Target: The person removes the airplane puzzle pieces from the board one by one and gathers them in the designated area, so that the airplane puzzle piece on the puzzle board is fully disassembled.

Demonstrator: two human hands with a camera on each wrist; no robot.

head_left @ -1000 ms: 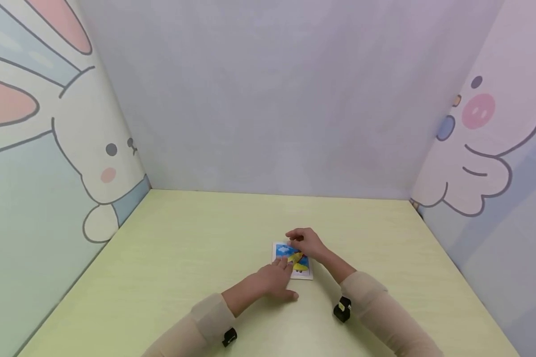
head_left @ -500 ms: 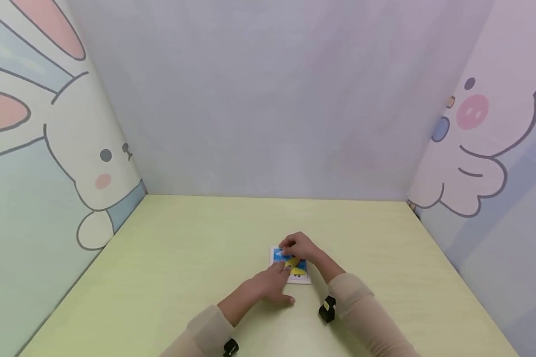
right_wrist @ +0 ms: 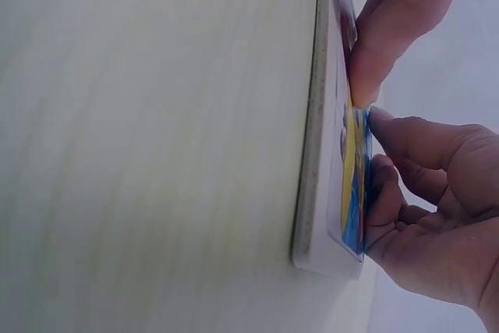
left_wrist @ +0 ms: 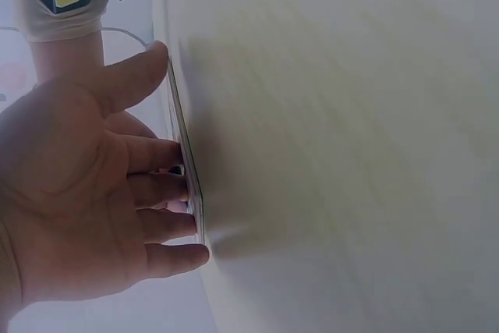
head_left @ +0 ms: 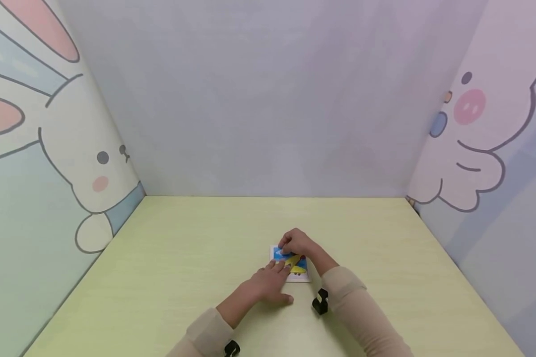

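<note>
A small white-bordered puzzle board (head_left: 301, 279), with a yellow plane on blue sky, lies flat on the table. My left hand (head_left: 268, 286) presses on its left side with straight, spread fingers, the thumb out to the near side. In the left wrist view, the fingertips of that hand (left_wrist: 70, 185) sit at the board's edge. My right hand (head_left: 297, 242) reaches over the top of the picture, fingers curled. Its thumb and fingers pinch a blue puzzle piece (head_left: 285, 252) at the upper part, mostly hidden beneath them. The right wrist view shows the board's thick side (right_wrist: 312, 193).
The pale yellow table (head_left: 196, 238) spreads around the board. A grey wall (head_left: 268, 99) stands behind it, with cartoon-printed side walls (head_left: 94, 144) left and right. Black wrist cameras (head_left: 320, 301) hang below the beige sleeves (head_left: 357, 307).
My right hand has moved slightly left over the top of the picture, its fingers drawing closer to the blue part. My left hand stays on the board. The head view has shifted a little.
</note>
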